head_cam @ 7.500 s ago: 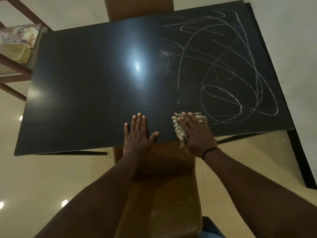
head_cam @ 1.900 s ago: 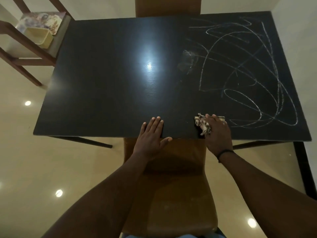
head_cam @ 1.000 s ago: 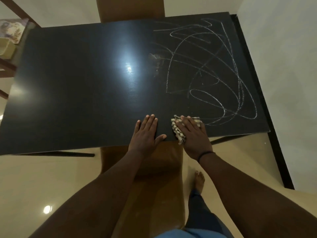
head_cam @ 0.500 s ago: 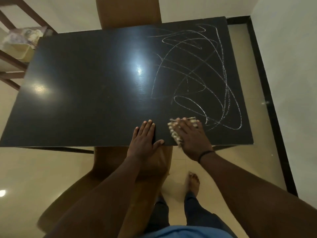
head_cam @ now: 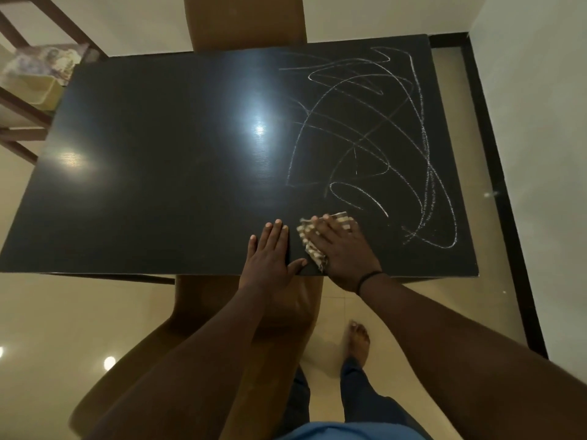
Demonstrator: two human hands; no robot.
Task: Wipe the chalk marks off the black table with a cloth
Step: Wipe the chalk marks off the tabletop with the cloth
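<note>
Two hands lie on the near edge of the black table [head_cam: 152,173], close together and just right of its middle. The left hand [head_cam: 270,258] rests flat on the bare top, fingers straight and together, thumb spread out to the right along the edge, holding nothing. The right hand [head_cam: 341,249] presses flat on a checked cloth [head_cam: 309,241], its fingers extended over the fabric rather than curled round it; the cloth shows past the fingertips on the far side and bunches out along the left side of the palm, reaching down to the table's near edge. A thin dark band [head_cam: 368,277] circles the right wrist. The chalk marks [head_cam: 374,144] cover the right part of the table as a tangle of white loops and long strokes, running from the far right corner down toward the near edge, and the nearest loop lies just beyond and to the right of the cloth. The left part of the top carries no chalk and shows two bright reflections of light. A brown chair [head_cam: 247,344] stands tucked under the near edge below the arms, and another brown chair back [head_cam: 244,20] rises at the far side. One bare foot [head_cam: 359,341] stands on the glossy tiled floor [head_cam: 63,328], to the right of the near chair. At the far left a wooden frame [head_cam: 35,100] holds a pale yellow container [head_cam: 35,87].
</note>
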